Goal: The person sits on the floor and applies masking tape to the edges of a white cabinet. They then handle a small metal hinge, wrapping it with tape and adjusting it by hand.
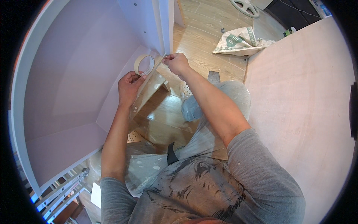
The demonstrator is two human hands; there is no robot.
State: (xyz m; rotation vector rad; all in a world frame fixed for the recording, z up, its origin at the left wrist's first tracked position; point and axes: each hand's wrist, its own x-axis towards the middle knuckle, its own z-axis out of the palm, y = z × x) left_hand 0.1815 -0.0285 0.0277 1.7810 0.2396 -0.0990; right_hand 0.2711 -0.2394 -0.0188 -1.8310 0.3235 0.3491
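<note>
My left hand grips a roll of cream masking tape by its lower rim, with the ring standing upright. From the roll a short pale strip seems to run along the front edge of the cabinet's lower board toward my right hand. That hand is closed in a pinch where the board meets the upright panel; the strip's end is mostly hidden by my fingertips. Both hands are close to the open white cabinet on my left.
Below the board is a paint-spotted wooden step. A large pale panel stands on my right. Farther off lie a crumpled printed sack and a grey wheel-like part on the wood-look floor. A metal ladder is at lower left.
</note>
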